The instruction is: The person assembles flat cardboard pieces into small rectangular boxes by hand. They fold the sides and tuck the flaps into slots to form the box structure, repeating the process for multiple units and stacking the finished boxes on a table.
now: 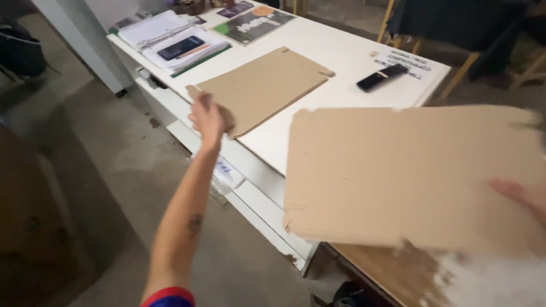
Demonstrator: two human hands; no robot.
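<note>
Two flat cardboard sheets in hand at a white desk.

We note the left hand point(207, 116) closed on the near corner of the small sheet point(267, 85), which lies flat on the desk point(352, 54). The right hand point(526, 196), blurred, pinches the right edge of the large sheet point(398, 176), held in the air over the desk's near corner. Beyond lie a black remote point(382, 77) beside a white label with dark print point(409, 63), a binder stack point(170, 40) and a dark poster point(253, 24).
</note>
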